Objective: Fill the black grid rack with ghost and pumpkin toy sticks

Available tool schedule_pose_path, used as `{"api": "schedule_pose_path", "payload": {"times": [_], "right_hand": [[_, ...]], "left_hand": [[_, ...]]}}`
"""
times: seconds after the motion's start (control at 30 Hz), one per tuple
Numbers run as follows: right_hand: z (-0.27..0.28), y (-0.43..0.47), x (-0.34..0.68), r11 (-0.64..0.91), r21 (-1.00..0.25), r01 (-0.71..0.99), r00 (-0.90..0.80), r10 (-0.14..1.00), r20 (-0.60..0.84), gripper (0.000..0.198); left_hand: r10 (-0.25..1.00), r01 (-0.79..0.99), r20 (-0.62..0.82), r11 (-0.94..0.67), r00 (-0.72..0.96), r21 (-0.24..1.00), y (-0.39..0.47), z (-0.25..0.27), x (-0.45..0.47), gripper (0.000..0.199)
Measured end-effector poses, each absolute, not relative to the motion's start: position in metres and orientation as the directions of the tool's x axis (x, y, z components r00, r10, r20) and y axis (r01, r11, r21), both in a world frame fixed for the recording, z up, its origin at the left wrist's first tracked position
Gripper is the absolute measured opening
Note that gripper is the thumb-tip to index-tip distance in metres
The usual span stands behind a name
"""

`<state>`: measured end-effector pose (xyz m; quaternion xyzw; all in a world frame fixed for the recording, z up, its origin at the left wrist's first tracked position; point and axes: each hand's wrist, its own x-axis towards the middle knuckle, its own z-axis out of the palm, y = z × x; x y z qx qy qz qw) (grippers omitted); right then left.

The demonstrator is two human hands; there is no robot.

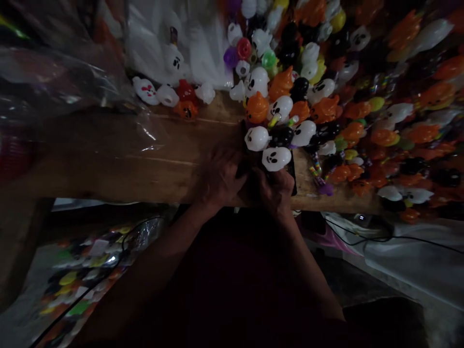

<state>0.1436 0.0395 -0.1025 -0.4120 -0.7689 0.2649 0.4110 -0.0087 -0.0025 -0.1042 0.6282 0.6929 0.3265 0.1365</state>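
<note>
Blurred and dim, my left hand (224,176) is over the wooden table near its front edge, fingers pointing forward; its grip does not show. My right hand (278,191) is closed at the front edge, directly below a white plastic skull head (276,158) with black eyes. Whether its fingers hold that skull or something dark beneath it is hidden. Just beyond lie another white skull head (256,138), a black plastic piece (282,137) and an orange pumpkin-like figure (257,107). A dark flat object (293,181) shows beside my right hand.
A big heap of orange, white and black plastic figures (362,130) covers the table's right side. Clear plastic bags (83,92) lie at left. Several small heads (167,95) sit by a white bag (210,43). Below hang a black cable (97,285) and bagged colourful pieces (78,290).
</note>
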Motion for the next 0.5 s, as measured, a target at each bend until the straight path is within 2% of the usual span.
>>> {"api": "schedule_pose_path", "payload": {"times": [0.1,0.23,0.37,0.5], "right_hand": [[-0.1069,0.0418,0.1476,0.585,-0.664,0.465,-0.339,0.811,0.477,0.027],[-0.108,0.0415,0.1512,0.676,-0.591,0.44,-0.39,0.737,0.553,0.025],[-0.1074,0.0411,0.1504,0.702,-0.575,0.419,-0.398,0.712,0.579,0.027],[-0.1067,0.0388,0.1474,0.692,-0.592,0.413,-0.431,0.721,0.542,0.014]], "left_hand": [[0.961,0.79,0.232,-0.023,-0.152,0.613,-0.0032,-0.1038,-0.009,0.013],[0.962,0.775,0.216,-0.007,-0.167,0.632,-0.0025,-0.1043,-0.0095,0.016],[0.966,0.779,0.192,0.015,-0.173,0.627,-0.0025,-0.1027,-0.0093,0.015],[0.957,0.806,0.256,-0.041,-0.139,0.591,-0.007,-0.1003,-0.0077,0.012]]}}
